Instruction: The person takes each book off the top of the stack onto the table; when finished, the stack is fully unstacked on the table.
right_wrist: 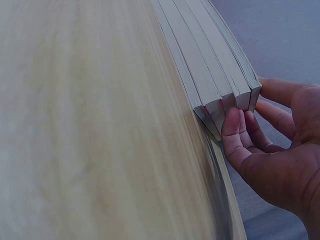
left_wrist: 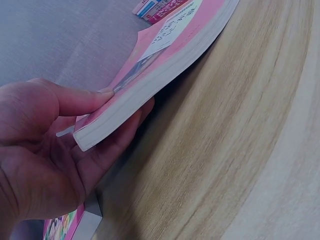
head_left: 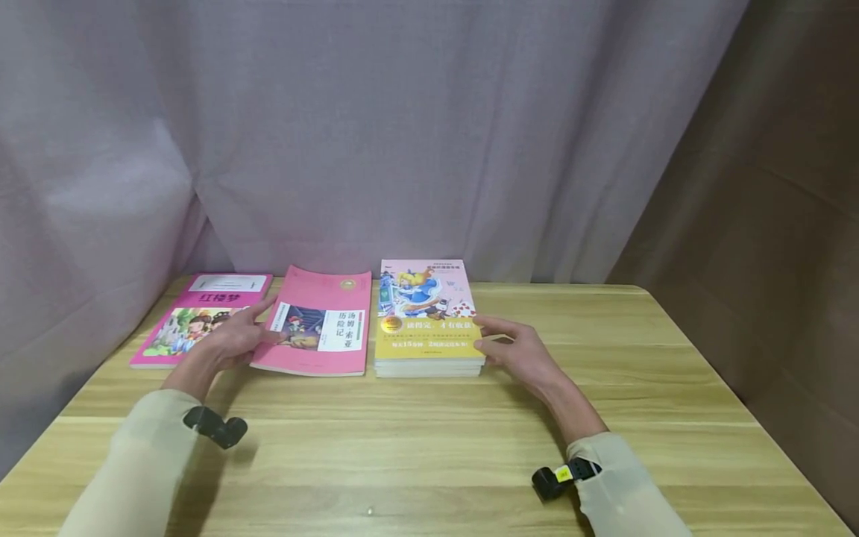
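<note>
My left hand (head_left: 235, 337) pinches the left edge of a pink paperback book (head_left: 322, 291), thumb on the cover and fingers beneath. In the left wrist view the pink book (left_wrist: 145, 80) curves, its held edge raised over the table with a dark gap underneath. To its right lies a stack of books (head_left: 429, 369), topped by a book with a blonde girl in blue and a yellow band. My right hand (head_left: 520, 354) holds the stack's right side near the front. In the right wrist view its curled fingers (right_wrist: 232, 127) meet the books' edges.
A magenta book (head_left: 157, 350) with cartoon figures lies at the far left, partly behind my left hand. The wood-grain table (head_left: 376, 447) reaches back to a grey curtain (head_left: 349, 134). A brown drape (head_left: 772, 246) hangs along the right side.
</note>
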A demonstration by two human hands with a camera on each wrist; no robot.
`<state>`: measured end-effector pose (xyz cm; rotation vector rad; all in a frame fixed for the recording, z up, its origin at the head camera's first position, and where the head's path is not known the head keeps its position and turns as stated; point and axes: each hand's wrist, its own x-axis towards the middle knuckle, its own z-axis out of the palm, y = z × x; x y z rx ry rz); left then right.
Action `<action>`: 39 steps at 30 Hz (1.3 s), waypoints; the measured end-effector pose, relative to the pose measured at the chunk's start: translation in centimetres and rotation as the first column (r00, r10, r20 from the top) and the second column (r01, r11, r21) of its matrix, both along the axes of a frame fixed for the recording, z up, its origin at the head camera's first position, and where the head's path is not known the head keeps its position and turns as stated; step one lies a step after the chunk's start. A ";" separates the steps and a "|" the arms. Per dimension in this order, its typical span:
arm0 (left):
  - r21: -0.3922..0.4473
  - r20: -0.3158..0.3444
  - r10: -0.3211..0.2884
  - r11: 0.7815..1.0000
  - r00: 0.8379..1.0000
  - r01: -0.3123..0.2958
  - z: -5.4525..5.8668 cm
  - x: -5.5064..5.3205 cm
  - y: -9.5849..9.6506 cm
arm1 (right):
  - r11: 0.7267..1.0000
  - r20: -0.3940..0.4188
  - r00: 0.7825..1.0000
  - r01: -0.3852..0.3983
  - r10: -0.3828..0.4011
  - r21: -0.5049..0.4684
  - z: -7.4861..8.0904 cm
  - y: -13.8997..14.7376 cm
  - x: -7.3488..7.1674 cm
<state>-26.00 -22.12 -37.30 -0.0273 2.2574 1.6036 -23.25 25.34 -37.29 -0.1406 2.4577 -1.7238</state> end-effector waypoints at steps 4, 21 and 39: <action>-0.075 -0.017 -0.001 0.997 1.000 0.000 0.1 0.1 -0.1 | 1.000 0.004 1.000 0.000 0.000 0.014 0.1 -0.2 0.0; -0.460 -0.133 0.011 0.885 0.991 -0.072 1.9 0.9 0.3 | 1.000 0.002 1.000 0.004 -0.004 -0.002 0.1 -0.3 -0.2; -0.452 -0.359 0.010 0.873 0.933 -0.183 2.7 1.7 5.3 | 0.999 -0.010 0.999 0.053 -0.053 0.007 -0.3 -0.7 -0.1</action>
